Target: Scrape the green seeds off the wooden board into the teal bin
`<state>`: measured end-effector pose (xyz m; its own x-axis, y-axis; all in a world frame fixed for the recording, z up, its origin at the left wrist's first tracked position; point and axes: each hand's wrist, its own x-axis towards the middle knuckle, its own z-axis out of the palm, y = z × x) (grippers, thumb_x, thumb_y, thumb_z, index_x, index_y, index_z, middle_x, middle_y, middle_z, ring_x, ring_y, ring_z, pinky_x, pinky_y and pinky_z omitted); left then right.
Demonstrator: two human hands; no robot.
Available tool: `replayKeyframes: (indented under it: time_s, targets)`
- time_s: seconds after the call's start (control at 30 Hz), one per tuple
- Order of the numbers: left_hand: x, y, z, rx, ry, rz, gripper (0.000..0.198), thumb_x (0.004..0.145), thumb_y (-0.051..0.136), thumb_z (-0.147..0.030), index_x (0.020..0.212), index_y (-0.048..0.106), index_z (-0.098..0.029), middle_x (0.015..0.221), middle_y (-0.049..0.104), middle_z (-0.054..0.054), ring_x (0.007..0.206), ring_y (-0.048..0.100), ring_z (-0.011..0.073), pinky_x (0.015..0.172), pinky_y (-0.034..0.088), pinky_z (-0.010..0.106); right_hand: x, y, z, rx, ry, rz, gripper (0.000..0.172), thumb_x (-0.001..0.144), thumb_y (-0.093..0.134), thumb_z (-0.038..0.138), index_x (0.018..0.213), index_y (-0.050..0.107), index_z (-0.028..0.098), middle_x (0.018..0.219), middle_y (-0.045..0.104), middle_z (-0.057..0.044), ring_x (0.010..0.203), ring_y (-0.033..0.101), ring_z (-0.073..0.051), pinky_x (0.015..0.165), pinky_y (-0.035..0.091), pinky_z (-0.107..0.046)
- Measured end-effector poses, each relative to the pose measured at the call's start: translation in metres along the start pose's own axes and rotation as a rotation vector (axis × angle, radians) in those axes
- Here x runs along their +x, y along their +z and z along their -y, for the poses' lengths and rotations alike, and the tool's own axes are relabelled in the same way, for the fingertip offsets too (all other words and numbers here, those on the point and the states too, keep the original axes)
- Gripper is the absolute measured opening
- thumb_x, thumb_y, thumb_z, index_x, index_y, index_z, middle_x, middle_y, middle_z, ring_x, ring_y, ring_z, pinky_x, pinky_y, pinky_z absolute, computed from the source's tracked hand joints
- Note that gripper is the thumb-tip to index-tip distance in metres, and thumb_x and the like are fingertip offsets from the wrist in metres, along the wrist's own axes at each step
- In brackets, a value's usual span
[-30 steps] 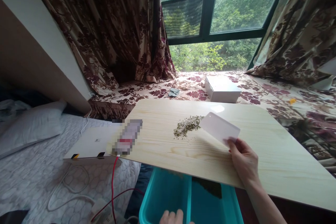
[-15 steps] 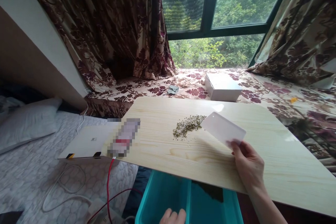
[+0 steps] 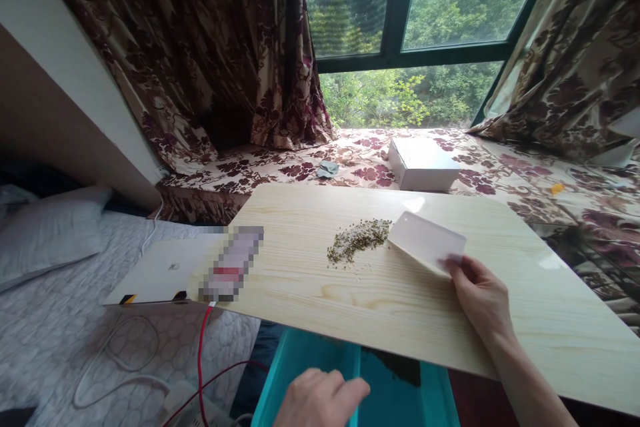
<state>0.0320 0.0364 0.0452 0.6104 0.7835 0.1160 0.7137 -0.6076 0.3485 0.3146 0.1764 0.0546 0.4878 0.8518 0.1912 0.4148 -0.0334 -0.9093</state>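
Observation:
My right hand [image 3: 481,293] pinches a thin white plastic card-like sheet [image 3: 427,240] by its near right corner and tilts it over the table. Just left of the sheet lies a pile of small green beans mixed with white rice-like grains [image 3: 359,240], a few of them scattered around it. My left hand [image 3: 323,399] is over the teal bin [image 3: 443,390], below the table's near edge. Its thumb stands apart from loosely bent fingers, and I see nothing in it; the fingertips are partly hidden.
The pale wooden tabletop [image 3: 310,307] carries a pixelated phone-like object [image 3: 233,263] with a red cable [image 3: 203,347]. A divider splits the bin, with dark green grains [image 3: 400,368] in the right half. A white box [image 3: 425,167] sits on the window ledge; a bed [image 3: 55,320] is at left.
My left hand has risen and come further into view over the bin. My right hand and the white sheet have shifted slightly right, away from the pile.

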Motion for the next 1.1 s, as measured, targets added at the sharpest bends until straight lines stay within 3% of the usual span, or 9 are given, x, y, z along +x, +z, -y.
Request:
replayKeyframes:
  time_s: [0.13, 0.3, 0.4, 0.6, 0.87, 1.1]
  targets:
    - [0.027, -0.033, 0.033, -0.215, -0.264, -0.536, 0.014, 0.087, 0.055, -0.025, 0.1, 0.059, -0.025, 0.09, 0.064, 0.001, 0.085, 0.062, 0.0183, 0.076, 0.05, 0.028, -0.003, 0.006, 0.002, 0.028, -0.033, 0.048, 0.026, 0.068, 0.063, 0.036, 0.086, 0.071, 0.019, 0.085, 0.077, -0.007, 0.071, 0.069, -0.022, 0.067, 0.054, -0.03]
    - [0.054, -0.032, 0.095, -0.155, -0.41, -0.774, 0.013, 0.088, 0.05, -0.024, 0.097, 0.06, -0.022, 0.099, 0.061, 0.007, 0.099, 0.057, 0.0245, 0.092, 0.044, 0.042, -0.014, 0.008, 0.007, 0.052, -0.02, 0.125, 0.025, 0.067, 0.063, 0.038, 0.082, 0.071, 0.02, 0.079, 0.076, -0.006, 0.072, 0.07, -0.023, 0.066, 0.054, -0.03]
    - [0.056, -0.022, 0.112, -0.156, -0.44, -0.786, 0.015, 0.087, 0.051, -0.024, 0.099, 0.06, -0.022, 0.096, 0.063, 0.006, 0.097, 0.057, 0.0248, 0.09, 0.045, 0.043, -0.022, 0.006, 0.009, 0.047, -0.02, 0.15, 0.024, 0.068, 0.063, 0.038, 0.082, 0.071, 0.02, 0.081, 0.076, -0.006, 0.071, 0.07, -0.023, 0.064, 0.054, -0.03]
    - [0.049, -0.008, 0.112, -0.181, -0.457, -0.761, 0.021, 0.086, 0.051, -0.024, 0.105, 0.059, -0.021, 0.096, 0.064, 0.005, 0.095, 0.058, 0.0245, 0.088, 0.046, 0.042, -0.033, -0.004, 0.011, 0.012, 0.026, 0.195, 0.022, 0.069, 0.064, 0.039, 0.081, 0.07, 0.022, 0.08, 0.076, -0.004, 0.073, 0.069, -0.023, 0.065, 0.053, -0.029]
    - [0.048, -0.007, 0.114, -0.209, -0.472, -0.763, 0.025, 0.089, 0.047, -0.026, 0.11, 0.058, -0.02, 0.097, 0.063, 0.007, 0.097, 0.057, 0.0242, 0.089, 0.046, 0.041, -0.037, -0.023, 0.007, 0.051, 0.082, 0.144, 0.022, 0.068, 0.066, 0.039, 0.083, 0.071, 0.024, 0.075, 0.074, -0.002, 0.074, 0.069, -0.022, 0.068, 0.054, -0.03]
    - [0.047, -0.007, 0.115, -0.23, -0.461, -0.746, 0.024, 0.088, 0.047, -0.026, 0.108, 0.059, -0.02, 0.095, 0.063, 0.006, 0.097, 0.057, 0.024, 0.088, 0.047, 0.041, -0.04, -0.029, 0.01, 0.017, 0.075, 0.222, 0.023, 0.065, 0.069, 0.042, 0.077, 0.072, 0.023, 0.078, 0.076, -0.003, 0.072, 0.069, -0.023, 0.067, 0.053, -0.031]
